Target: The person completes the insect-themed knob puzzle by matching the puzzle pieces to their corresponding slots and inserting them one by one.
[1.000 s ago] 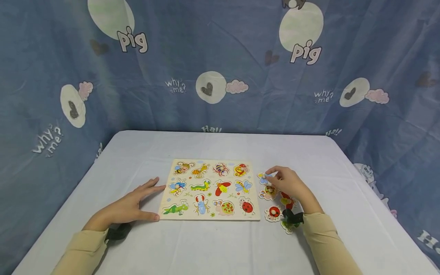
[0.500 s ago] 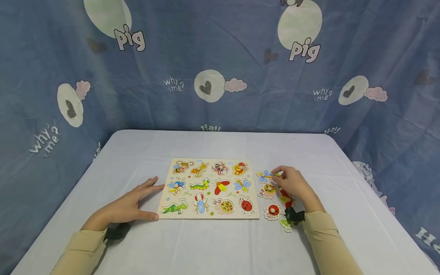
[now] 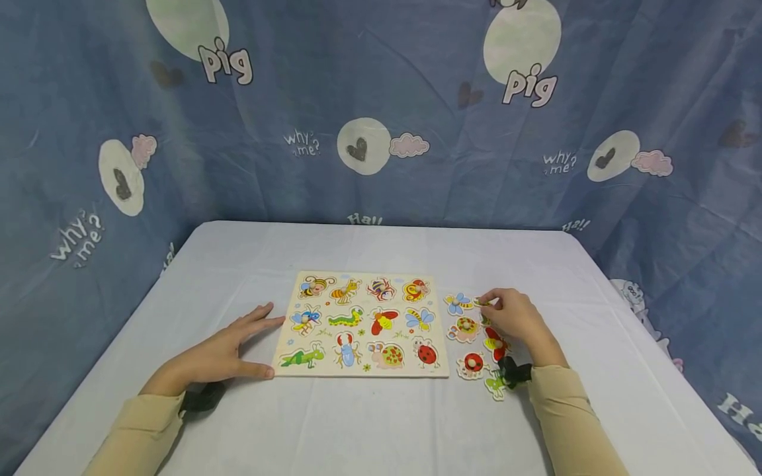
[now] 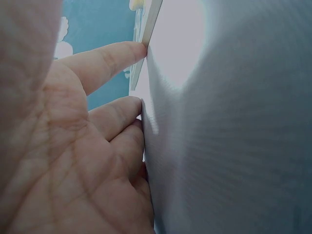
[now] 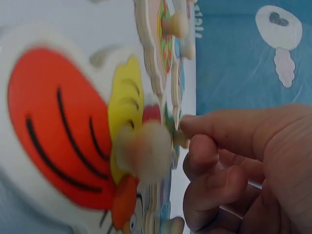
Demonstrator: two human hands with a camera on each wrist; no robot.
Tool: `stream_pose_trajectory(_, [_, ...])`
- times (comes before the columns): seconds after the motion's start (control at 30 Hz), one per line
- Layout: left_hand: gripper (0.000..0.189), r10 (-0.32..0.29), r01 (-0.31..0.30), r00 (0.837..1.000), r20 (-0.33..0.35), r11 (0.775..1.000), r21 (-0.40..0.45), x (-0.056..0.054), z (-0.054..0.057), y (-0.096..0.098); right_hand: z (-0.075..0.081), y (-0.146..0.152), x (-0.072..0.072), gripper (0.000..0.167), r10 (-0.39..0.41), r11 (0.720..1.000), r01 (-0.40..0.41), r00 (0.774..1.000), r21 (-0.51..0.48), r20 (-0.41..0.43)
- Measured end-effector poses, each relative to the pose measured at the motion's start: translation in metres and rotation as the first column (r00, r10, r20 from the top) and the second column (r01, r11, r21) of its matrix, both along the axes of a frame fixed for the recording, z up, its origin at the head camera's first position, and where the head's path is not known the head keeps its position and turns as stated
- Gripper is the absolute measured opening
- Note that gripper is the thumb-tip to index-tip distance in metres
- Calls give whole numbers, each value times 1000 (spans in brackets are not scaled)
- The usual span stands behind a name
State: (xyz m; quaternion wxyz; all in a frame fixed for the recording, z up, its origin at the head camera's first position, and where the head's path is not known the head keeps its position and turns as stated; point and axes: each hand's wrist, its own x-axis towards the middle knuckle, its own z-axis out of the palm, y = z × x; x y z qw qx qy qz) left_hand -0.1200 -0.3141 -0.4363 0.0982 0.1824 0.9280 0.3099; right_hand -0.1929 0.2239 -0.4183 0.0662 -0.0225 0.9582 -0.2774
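Observation:
In the head view a wooden peg puzzle board (image 3: 363, 336) with insect pictures lies on the white table. My left hand (image 3: 229, 350) rests on the cloth at its left side, thumb and fingertips right at the board's edge, fingers extended. To the right of the board my right hand (image 3: 514, 320) pinches the small wooden knob of a green puzzle piece (image 5: 169, 122), mostly hidden by the fingers in the head view. Close by lie a blue-winged dragonfly piece (image 3: 459, 304), a snail piece (image 3: 464, 329) and a red-winged bug piece (image 5: 53, 131) with a knob.
A ladybug piece (image 3: 473, 365) and a light green piece (image 3: 495, 385) lie nearer the front, the latter partly under the right wrist's black strap (image 3: 514, 372). Behind the table hangs a blue printed curtain (image 3: 381, 79).
My right hand has moved slightly right, from over the dragonfly piece to the green piece beside it, uncovering the dragonfly. The left hand stays at the board's edge.

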Motion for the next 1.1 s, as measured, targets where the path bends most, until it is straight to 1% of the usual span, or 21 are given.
stream_pose_trajectory(0.27, [101, -7, 7, 1000, -3, 1000, 9, 0, 1, 0, -1, 7, -1, 26, -8, 1000, 9, 1000, -25, 21])
stream_pose_trajectory(0.63, [101, -8, 8, 1000, -6, 1000, 14, 1, 1, 0, -1, 5, 0, 22, -19, 1000, 19, 1000, 3, 14])
stream_pose_trajectory(0.87, [101, -4, 4, 1000, -4, 1000, 12, 1, 0, 0, -2, 4, 0, 24, -8, 1000, 8, 1000, 22, 18])
stream_pose_trajectory(1.1, [102, 4, -4, 1000, -4, 1000, -2, 0, 0, 1, -2, 6, -2, 25, -28, 999, 28, 999, 25, 20])
